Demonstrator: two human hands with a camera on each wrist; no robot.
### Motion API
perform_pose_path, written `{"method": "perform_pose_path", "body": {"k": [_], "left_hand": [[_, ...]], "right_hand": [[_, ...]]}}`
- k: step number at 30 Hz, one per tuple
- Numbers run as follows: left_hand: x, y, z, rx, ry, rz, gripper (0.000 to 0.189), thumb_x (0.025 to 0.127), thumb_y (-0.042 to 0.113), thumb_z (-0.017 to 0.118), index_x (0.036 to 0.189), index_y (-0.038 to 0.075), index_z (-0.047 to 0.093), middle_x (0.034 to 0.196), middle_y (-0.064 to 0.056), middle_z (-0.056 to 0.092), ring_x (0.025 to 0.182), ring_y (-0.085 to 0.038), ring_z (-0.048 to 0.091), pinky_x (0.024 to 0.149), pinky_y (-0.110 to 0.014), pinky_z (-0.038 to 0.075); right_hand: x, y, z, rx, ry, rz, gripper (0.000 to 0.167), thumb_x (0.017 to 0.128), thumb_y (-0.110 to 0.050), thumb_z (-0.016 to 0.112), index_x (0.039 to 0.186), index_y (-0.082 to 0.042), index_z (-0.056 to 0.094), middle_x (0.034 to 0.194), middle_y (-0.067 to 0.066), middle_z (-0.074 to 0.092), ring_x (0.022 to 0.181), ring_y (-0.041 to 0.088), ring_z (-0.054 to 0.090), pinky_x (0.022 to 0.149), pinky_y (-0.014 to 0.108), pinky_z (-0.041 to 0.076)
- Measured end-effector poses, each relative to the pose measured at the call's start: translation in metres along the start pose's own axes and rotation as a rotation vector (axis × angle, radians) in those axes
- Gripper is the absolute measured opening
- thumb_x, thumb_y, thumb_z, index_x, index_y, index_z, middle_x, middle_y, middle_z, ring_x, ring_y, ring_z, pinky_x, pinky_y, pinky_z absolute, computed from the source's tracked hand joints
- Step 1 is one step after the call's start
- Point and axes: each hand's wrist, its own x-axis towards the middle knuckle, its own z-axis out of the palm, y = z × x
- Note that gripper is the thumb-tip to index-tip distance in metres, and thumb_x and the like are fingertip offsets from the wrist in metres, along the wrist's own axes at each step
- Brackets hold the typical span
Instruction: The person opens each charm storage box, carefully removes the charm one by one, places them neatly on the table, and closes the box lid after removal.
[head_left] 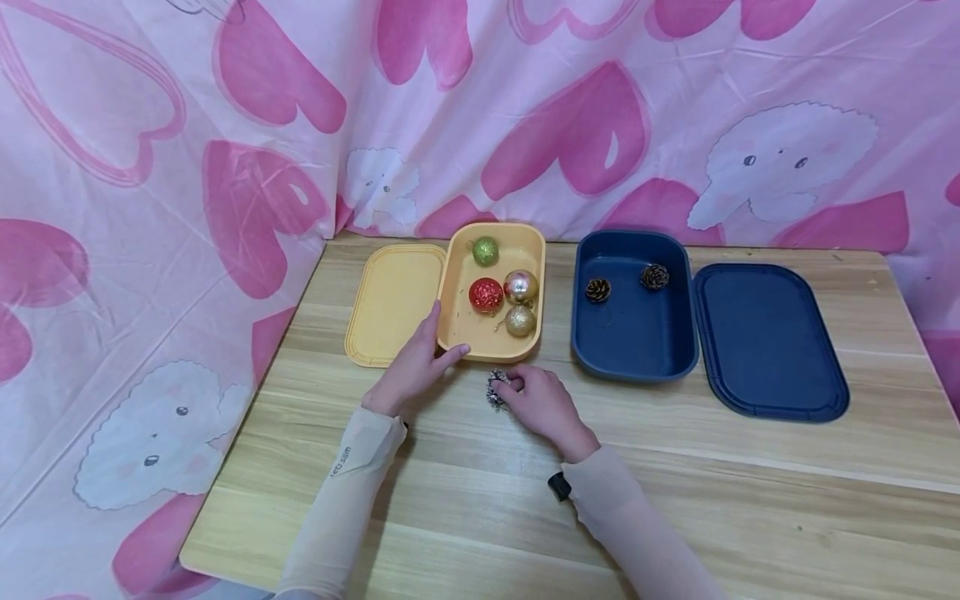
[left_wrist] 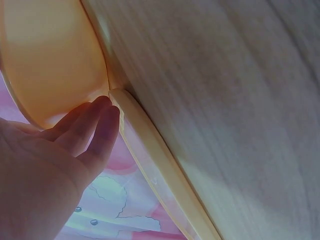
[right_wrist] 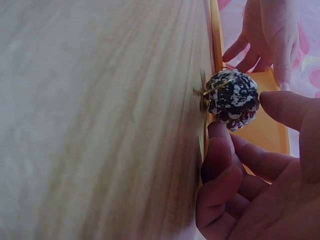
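My right hand (head_left: 546, 407) pinches a dark pine cone (right_wrist: 232, 97) with white-tipped scales and a gold string, low at the tabletop in front of the yellow box (head_left: 492, 355). In the right wrist view the thumb is on one side of the cone and the fingers on the other. My left hand (head_left: 411, 371) lies along the box's near left corner, fingers fairly straight on its side and thumb at the front rim. Inside that box are a green ball (head_left: 485, 251), a red ball (head_left: 486, 296), a shiny pink-gold ball (head_left: 521, 287) and a glittery gold ball (head_left: 520, 321).
A yellow lid (head_left: 393, 306) lies left of the yellow box. On the right stands a navy box (head_left: 635, 367) holding two brown pine cones (head_left: 655, 277), with its navy lid (head_left: 772, 342) beside it. A pink heart-patterned cloth (head_left: 562, 125) hangs behind the wooden table (head_left: 465, 517).
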Motion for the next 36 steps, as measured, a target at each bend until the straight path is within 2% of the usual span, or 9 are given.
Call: {"method": "perform_pose_path", "body": {"k": [12, 23, 36], "left_hand": [[0.000, 0.002, 0.000, -0.008, -0.001, -0.024, 0.100, 0.090, 0.062, 0.052, 0.156, 0.016, -0.007, 0.160, -0.019, 0.016, 0.146, -0.029, 0.026, 0.120, -0.041, 0.022], [0.000, 0.001, 0.000, -0.009, 0.006, 0.000, 0.100, 0.091, 0.058, 0.054, 0.155, 0.011, -0.006, 0.159, -0.021, 0.017, 0.145, -0.031, 0.027, 0.120, -0.042, 0.022], [0.000, 0.001, 0.000, 0.001, 0.006, 0.011, 0.100, 0.091, 0.057, 0.055, 0.155, 0.006, -0.004, 0.160, -0.021, 0.015, 0.147, -0.030, 0.023, 0.120, -0.042, 0.021]], "right_hand": [[-0.001, -0.001, -0.003, -0.003, -0.011, 0.012, 0.042, 0.091, -0.043, 0.062, 0.116, -0.009, 0.068, 0.094, 0.001, 0.072, 0.098, 0.021, 0.065, 0.088, 0.042, 0.051], [-0.002, -0.003, -0.008, -0.012, -0.007, 0.018, 0.045, 0.091, -0.043, 0.062, 0.116, -0.007, 0.067, 0.094, 0.002, 0.072, 0.099, 0.023, 0.065, 0.089, 0.042, 0.050], [-0.005, -0.005, -0.017, -0.046, 0.010, -0.041, 0.037, 0.090, -0.038, 0.064, 0.109, -0.007, 0.067, 0.097, 0.004, 0.070, 0.098, 0.024, 0.063, 0.089, 0.042, 0.050]]}}
